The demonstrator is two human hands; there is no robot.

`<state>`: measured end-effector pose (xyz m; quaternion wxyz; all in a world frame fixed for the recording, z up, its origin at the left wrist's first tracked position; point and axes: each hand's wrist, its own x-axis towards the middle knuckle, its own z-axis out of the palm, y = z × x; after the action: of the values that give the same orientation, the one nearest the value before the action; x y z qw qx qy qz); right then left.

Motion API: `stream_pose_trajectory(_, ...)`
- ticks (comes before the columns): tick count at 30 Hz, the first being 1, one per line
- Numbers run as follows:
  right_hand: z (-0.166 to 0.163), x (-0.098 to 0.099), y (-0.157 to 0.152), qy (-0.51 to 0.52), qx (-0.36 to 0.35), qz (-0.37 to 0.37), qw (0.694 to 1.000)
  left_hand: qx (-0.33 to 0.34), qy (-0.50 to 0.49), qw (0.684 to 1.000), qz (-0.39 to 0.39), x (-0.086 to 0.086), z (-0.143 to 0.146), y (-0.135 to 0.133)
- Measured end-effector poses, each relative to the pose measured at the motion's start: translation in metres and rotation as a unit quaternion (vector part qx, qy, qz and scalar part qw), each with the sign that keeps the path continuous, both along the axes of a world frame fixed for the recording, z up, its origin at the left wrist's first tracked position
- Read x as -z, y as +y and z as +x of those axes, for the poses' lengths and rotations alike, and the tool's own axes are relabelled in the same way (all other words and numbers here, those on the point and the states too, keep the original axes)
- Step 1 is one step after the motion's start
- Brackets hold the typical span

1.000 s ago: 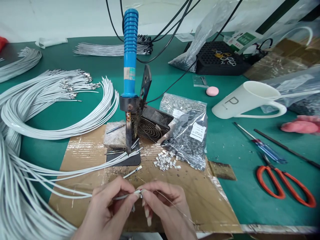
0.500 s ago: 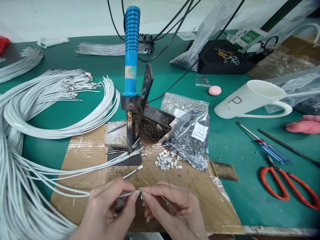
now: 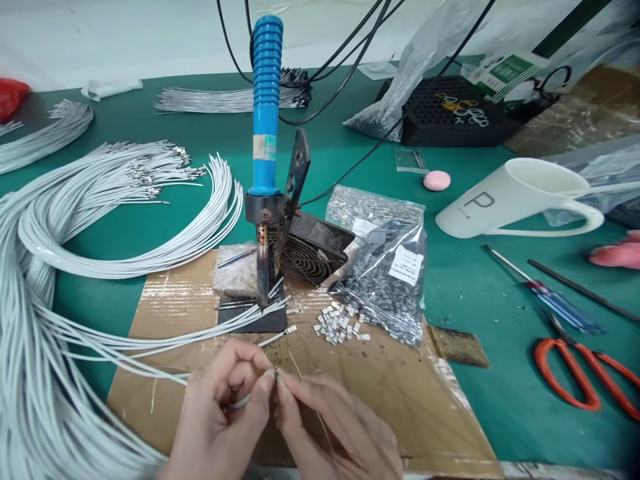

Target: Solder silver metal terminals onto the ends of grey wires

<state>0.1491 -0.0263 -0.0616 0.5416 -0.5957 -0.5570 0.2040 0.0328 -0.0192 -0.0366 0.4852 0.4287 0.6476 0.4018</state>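
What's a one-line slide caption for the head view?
Left hand and right hand pinch a white wire end together over cardboard, before an upright blue-handled soldering iron.

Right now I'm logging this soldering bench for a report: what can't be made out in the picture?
Head view only:
- The wire end and whatever small part the left hand and right hand pinch: covered by the fingertips.
- The label print on the bag of metal terminals: too small.
- The scissors: one handle cut off by the right edge.
- The pink thing at the right edge: cut off, blurred.
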Motion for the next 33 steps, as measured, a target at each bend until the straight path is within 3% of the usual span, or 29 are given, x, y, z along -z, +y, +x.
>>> stream_pose_trajectory(4, 0.010, 0.002, 0.006, 0.071, -0.099, -0.023, 0.992, -0.042, -0.007, 0.997, -0.065, -0.008, 0.000, 0.009)
stream_pose_trajectory(11, 0.019, -0.003, 0.012, 0.149, -0.149, -0.110, 0.971, -0.039, -0.019, 0.996, -0.076, -0.014, 0.000, 0.015)
stream_pose_trajectory(14, 0.020, -0.005, 0.014, 0.265, -0.170, -0.218, 0.924, -0.039, -0.023, 0.995, -0.088, -0.019, -0.001, 0.018)
stream_pose_trajectory(17, 0.019, -0.008, 0.016, 0.396, -0.127, -0.308, 0.856, -0.038, -0.033, 0.995, -0.090, -0.022, -0.003, 0.020)
stream_pose_trajectory(21, 0.015, -0.009, 0.018, 0.470, -0.123, -0.335, 0.807, -0.032, -0.063, 0.993, -0.096, -0.022, -0.004, 0.020)
stream_pose_trajectory(30, 0.012, -0.007, 0.017, 0.475, -0.132, -0.312, 0.812, -0.032, -0.107, 0.987, -0.114, -0.020, -0.007, 0.020)
stream_pose_trajectory(33, 0.013, -0.004, 0.016, 0.433, -0.137, -0.268, 0.850, -0.032, -0.111, 0.986, -0.120, -0.019, -0.007, 0.021)
